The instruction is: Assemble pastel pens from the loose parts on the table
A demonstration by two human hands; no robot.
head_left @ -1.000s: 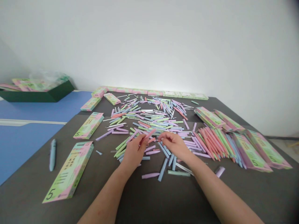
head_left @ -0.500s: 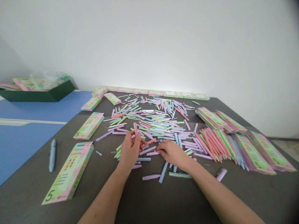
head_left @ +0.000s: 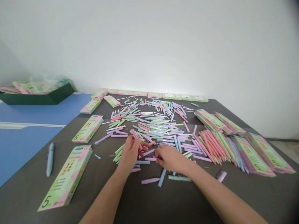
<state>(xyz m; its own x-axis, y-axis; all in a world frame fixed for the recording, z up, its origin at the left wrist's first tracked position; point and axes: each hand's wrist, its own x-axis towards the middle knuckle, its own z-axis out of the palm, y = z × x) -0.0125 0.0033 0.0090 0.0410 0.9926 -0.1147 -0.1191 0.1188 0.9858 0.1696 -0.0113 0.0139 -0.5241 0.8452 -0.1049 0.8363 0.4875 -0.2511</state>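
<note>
A big heap of pastel pen parts point(head_left: 151, 124) in pink, green, blue and purple covers the middle of the dark table point(head_left: 163, 202). My left hand point(head_left: 130, 152) is closed round a pink pen barrel point(head_left: 135, 136) that sticks up from its fingers at the heap's near edge. My right hand point(head_left: 171, 158) lies just to the right of it, fingers curled down among loose parts and pinching something I cannot make out. A purple piece point(head_left: 150, 180) and a blue piece point(head_left: 162, 178) lie just in front of my hands.
Flat printed boxes marked 5 lie at the left point(head_left: 66, 179), point(head_left: 88, 128) and along the table's far edge. Sorted pens point(head_left: 217, 144) and stacked boxes point(head_left: 257, 152) fill the right side. A blue pen point(head_left: 49, 159) lies at the left edge. A green tray point(head_left: 37, 93) sits on the blue surface.
My left hand has turned the pink barrel from slanting right to pointing up and back. My right hand has sunk lower onto the parts, closer to me. The view has tilted slightly.
</note>
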